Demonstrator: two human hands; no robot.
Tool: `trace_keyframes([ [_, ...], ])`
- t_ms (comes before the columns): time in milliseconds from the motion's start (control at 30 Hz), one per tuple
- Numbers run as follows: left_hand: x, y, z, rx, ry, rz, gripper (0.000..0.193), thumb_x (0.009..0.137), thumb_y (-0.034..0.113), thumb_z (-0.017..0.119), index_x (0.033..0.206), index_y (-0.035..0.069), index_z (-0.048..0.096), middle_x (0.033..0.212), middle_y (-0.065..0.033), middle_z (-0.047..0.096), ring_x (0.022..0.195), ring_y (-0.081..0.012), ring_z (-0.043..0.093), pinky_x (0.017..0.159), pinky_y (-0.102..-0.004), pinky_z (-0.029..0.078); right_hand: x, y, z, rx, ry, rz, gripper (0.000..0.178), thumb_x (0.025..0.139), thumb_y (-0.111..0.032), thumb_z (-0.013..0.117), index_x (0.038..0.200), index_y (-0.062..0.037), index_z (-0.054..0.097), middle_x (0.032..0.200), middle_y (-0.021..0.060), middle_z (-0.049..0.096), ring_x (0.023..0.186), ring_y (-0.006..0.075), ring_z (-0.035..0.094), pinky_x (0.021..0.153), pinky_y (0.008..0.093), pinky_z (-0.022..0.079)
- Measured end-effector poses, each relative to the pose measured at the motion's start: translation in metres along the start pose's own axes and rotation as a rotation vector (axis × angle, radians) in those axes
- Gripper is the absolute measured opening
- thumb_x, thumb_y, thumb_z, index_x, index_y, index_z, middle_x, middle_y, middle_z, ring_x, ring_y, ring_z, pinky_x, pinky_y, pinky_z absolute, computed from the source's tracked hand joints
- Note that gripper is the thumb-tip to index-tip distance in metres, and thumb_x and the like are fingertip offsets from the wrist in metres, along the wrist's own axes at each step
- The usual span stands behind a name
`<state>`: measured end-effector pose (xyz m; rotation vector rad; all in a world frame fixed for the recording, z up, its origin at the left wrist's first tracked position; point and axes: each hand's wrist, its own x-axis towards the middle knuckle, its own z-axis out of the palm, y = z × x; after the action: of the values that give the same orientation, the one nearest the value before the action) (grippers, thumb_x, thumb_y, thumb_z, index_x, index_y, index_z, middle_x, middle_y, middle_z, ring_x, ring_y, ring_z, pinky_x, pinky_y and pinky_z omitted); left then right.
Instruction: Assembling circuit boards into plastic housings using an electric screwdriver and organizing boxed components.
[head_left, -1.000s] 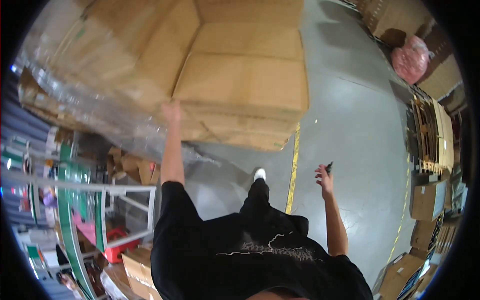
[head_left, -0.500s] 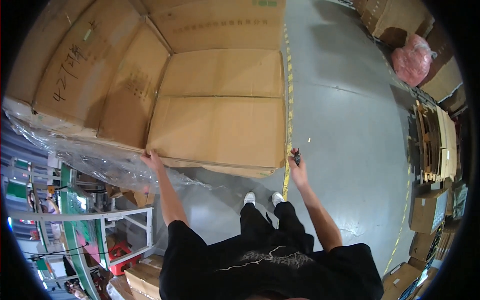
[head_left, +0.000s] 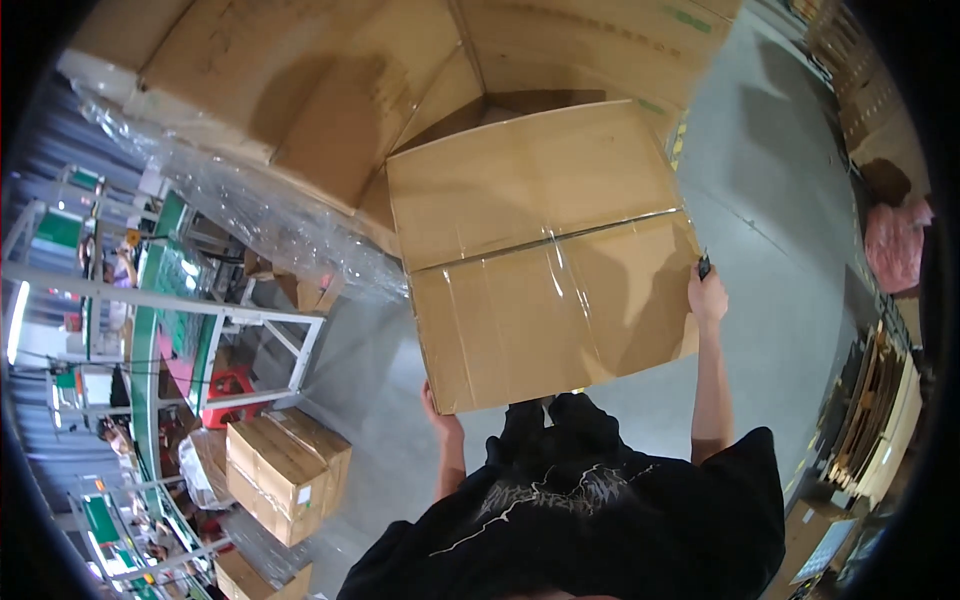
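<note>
Firstly, big box [head_left: 370, 70]: brown cardboard, upper left, inner walls showing.
Cardboard piece [head_left: 520, 330]: brown, held between the big box and the person's black shirt [head_left: 560, 515]; near-square as seen, no clear long axis; centre seam runs side to side, rising rightward; far edge overlaps the big box in view.
Plastic wrap [head_left: 245, 215]: clear, crumpled, along the big box's near side.
Taped box [head_left: 285, 475]: brown, lower left, well apart from both hands.
Pink bag [head_left: 893, 250]: far right, well apart from the cardboard piece.
Left hand [head_left: 447, 428]: gripping the near left corner, nearer the body of the two; from this grip the piece extends ahead and rightward.
Right hand [head_left: 708, 300]: farther forward, at the right edge, piece lying to its left; fingers closed round a black tool [head_left: 704, 268]; whether they also clasp the cardboard is hard to tell, the underside being hidden.
Black tool: small, projecting beyond the right fist, just beside the right edge.
</note>
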<state>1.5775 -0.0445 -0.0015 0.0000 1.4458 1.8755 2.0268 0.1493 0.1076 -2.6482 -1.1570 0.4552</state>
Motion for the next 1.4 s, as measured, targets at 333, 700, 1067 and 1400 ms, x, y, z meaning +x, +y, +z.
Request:
trace_keyframes([
  [333, 0.087, -0.062, -0.037, -0.329, -0.139, -0.507, 0.045, 0.085, 0.036, 0.039, 0.114, 0.005, 0.054, 0.110, -0.0121, 0.060, 0.097, -0.0256, 0.058, 0.084, -0.0374, 0.047, -0.032, -0.002, -0.004, -0.025, -0.128, -0.129, 0.058, 0.088, -0.051, 0.041, 0.126, -0.0083, 0.041, 0.109, 0.0237, 0.058, 0.103, 0.0424, 0.053, 0.086, 0.0472, 0.043],
  [700, 0.081, -0.072, -0.062, -0.359, -0.100, -0.511, 0.046, 0.083, 0.036, 0.040, 0.114, 0.005, 0.054, 0.109, -0.0131, 0.060, 0.097, -0.0270, 0.058, 0.083, -0.0390, 0.047, 0.220, -0.203, 0.065, -0.038, -0.023, -0.340, 0.062, 0.083, -0.066, 0.033, 0.136, -0.0330, 0.033, 0.131, 0.0232, 0.041, 0.117, 0.0386, 0.046, 0.094, 0.0469, 0.040],
  [1067, 0.016, -0.123, -0.077, -0.630, 0.098, -0.486, 0.047, 0.081, 0.035, 0.040, 0.115, 0.004, 0.054, 0.108, -0.0140, 0.060, 0.096, -0.0285, 0.058, 0.082, -0.0406, 0.048, 0.228, -0.218, 0.072, -0.093, -0.012, -0.568, 0.076, 0.079, -0.074, 0.028, 0.126, -0.0187, 0.050, 0.115, 0.0174, 0.058, 0.106, 0.0393, 0.053, 0.089, 0.0464, 0.042],
  [1400, -0.125, -0.137, -0.178, -0.901, 0.344, -0.313, 0.047, 0.078, 0.036, 0.042, 0.105, 0.002, 0.057, 0.099, -0.0168, 0.062, 0.088, -0.0322, 0.059, 0.080, -0.0439, 0.047, 0.090, -0.234, 0.095, -0.314, -0.078, -0.763, 0.070, 0.089, -0.055, 0.038, 0.128, 0.0031, 0.042, 0.124, 0.0258, 0.049, 0.115, 0.0388, 0.046, 0.098, 0.0402, 0.035],
])
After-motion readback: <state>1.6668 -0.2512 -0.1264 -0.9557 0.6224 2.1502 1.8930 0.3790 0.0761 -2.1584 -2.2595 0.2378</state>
